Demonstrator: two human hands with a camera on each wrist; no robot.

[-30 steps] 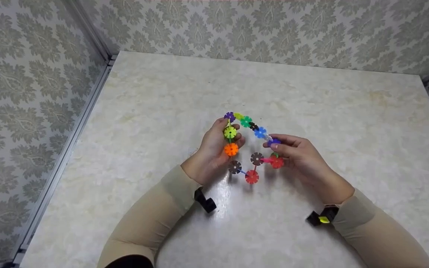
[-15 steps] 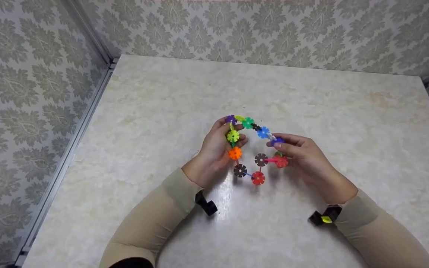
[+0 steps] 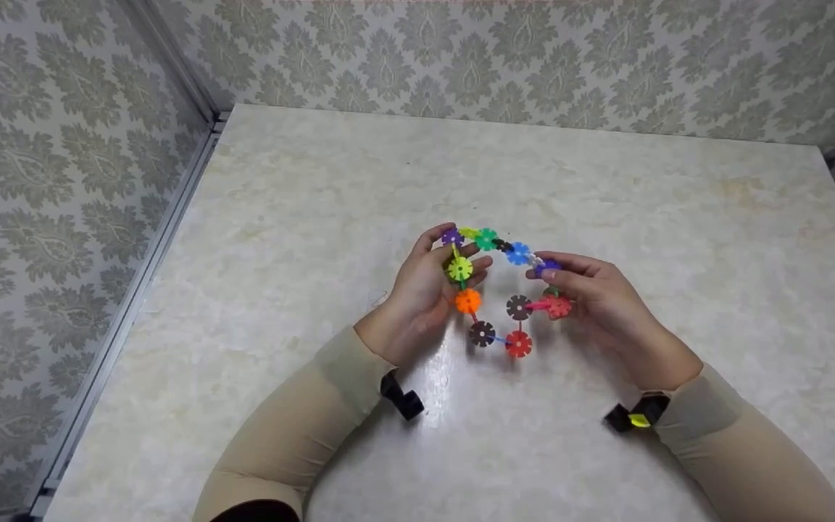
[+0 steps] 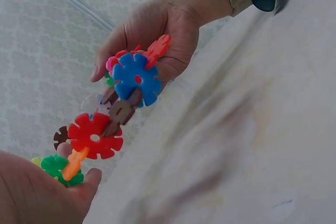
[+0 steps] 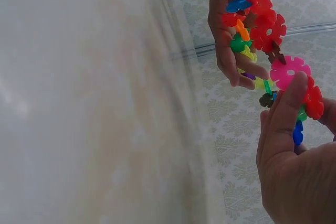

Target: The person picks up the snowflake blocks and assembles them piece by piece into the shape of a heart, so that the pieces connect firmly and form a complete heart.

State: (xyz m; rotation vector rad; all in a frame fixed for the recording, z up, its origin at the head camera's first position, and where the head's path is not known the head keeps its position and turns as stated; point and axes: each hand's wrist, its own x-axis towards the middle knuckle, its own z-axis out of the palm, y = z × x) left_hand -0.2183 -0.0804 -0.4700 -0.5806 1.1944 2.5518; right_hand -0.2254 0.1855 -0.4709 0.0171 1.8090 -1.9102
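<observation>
A closed loop of interlocking snowflake discs (image 3: 468, 301) hangs between my two hands above the table. My left hand (image 3: 421, 290) holds its left side, with the thumb by the purple disc (image 3: 452, 238) and yellow-green disc (image 3: 460, 269). At the other side, my right hand (image 3: 609, 308) pinches a dark blue disc (image 3: 548, 270) between thumb and fingers. The lower part, with a red disc (image 3: 519, 344) and a dark brown disc (image 3: 482, 334), dangles free. From the left wrist, a blue disc (image 4: 137, 80) and a red disc (image 4: 95, 136) face the camera.
A pale marbled table (image 3: 316, 181) lies under the hands. Patterned wall panels (image 3: 461, 58) rise behind it and at the left, where a metal rail (image 3: 127, 275) runs along the edge. Each wrist wears a small black camera (image 3: 403, 397).
The loop has shifted slightly to the right, its lower discs swinging right and spreading out of the left hand's cover. My right hand has moved a little right and up. Both hands keep their hold.
</observation>
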